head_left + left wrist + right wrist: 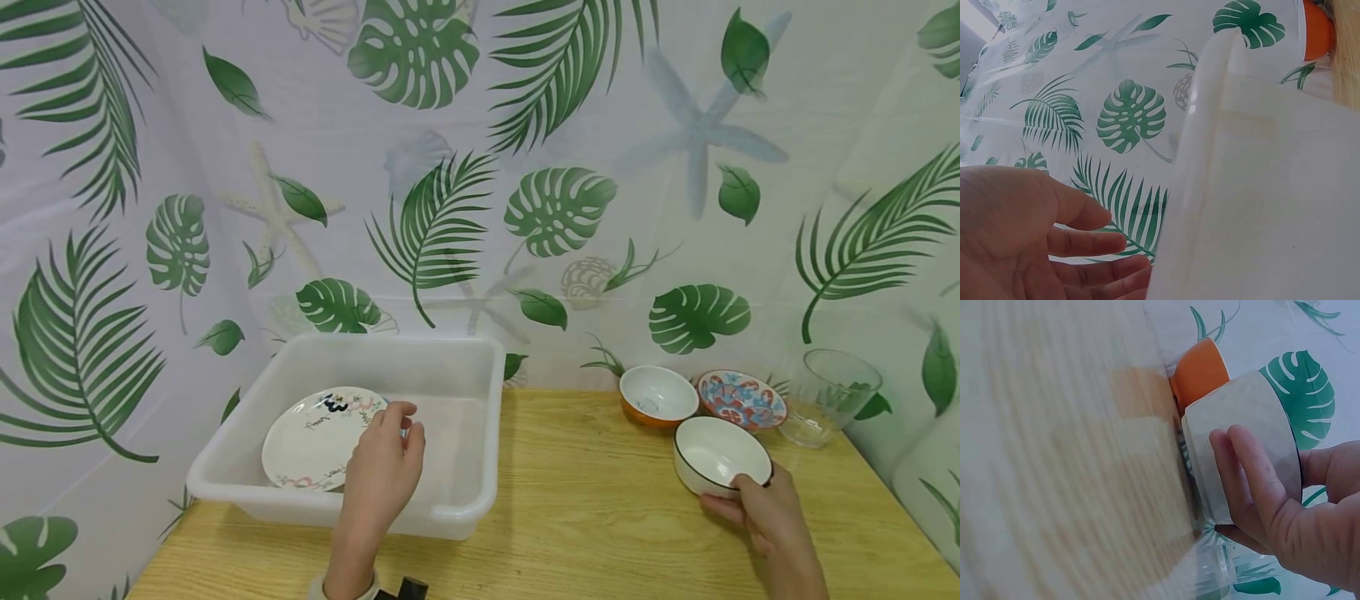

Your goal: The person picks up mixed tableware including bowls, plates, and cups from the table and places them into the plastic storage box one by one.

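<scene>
My right hand [772, 508] grips a white bowl with a dark rim [722, 457], thumb over the edge and fingers beneath its side. In the right wrist view the fingers spread along the bowl's outer wall [1241, 425], close to the tabletop. My left hand [386, 458] hovers above the white plastic basin [491, 433], fingers loosely bent and holding nothing. Inside the basin leans a white oval plate [307, 442] with pink and dark blue decoration, partly hidden behind that hand. The left wrist view shows the hand [1054, 244] beside the basin's wall [1260, 187].
Behind the held bowl stand an orange bowl with a white inside [658, 396] and a red-and-blue patterned dish [742, 400]. A clear glass [825, 400] stands at the right back. The wooden table [585, 533] meets a leaf-printed curtain [465, 167].
</scene>
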